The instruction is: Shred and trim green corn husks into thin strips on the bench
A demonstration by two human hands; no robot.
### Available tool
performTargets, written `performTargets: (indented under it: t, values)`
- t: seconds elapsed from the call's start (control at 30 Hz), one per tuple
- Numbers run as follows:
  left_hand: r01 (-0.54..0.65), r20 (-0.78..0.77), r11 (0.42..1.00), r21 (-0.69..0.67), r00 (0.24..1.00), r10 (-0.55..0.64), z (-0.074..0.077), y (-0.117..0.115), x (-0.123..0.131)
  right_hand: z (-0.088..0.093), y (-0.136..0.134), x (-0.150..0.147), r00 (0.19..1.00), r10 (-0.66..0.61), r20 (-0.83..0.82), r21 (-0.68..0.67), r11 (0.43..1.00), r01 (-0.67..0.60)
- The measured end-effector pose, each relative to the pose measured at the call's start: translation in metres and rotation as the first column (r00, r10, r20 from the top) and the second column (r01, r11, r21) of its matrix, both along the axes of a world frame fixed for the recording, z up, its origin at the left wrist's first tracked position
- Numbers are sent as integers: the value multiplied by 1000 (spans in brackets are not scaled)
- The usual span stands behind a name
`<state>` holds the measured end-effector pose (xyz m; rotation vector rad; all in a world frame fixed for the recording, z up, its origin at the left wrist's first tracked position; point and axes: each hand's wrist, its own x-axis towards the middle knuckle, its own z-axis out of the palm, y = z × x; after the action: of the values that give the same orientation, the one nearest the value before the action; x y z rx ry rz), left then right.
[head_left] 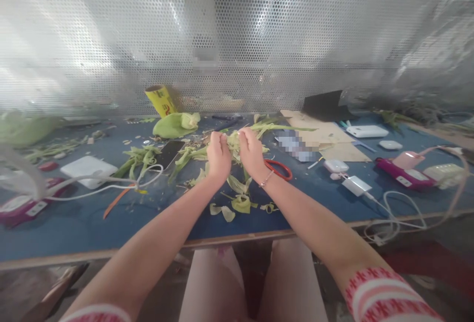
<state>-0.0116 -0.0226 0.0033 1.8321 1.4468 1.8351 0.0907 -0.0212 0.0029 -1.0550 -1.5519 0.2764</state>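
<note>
Both hands meet over the middle of the blue table, fingers curled around pale green plant material (234, 145). My left hand (219, 158) is closed on its left side, and a green stem sticks out past it to the left. Closed on the right side is my right hand (252, 152), with a thin bracelet at the wrist. A long green leaf (287, 127) reaches out to the right beyond the hands. Below them, loose leaves (241, 203) lie near the table's front edge. The fingertips are partly hidden by the plant and slightly blurred.
A blue table (155, 228) backs onto a perforated metal panel (148, 40). Left are a yellow roll (161, 100), phone (171, 154), green stems (140, 158) and white box (89, 171). Right are red scissors handles (278, 169), cardboard (344, 152), chargers (357, 185), cables and a purple power strip (405, 174).
</note>
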Motion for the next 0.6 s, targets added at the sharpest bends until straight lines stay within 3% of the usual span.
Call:
performTargets:
  t: [0.6]
  values:
    - [-8, 27, 999, -32, 1000, 9, 1, -3, -4, 1, 4, 10, 996, -12, -89, 21, 1000, 14]
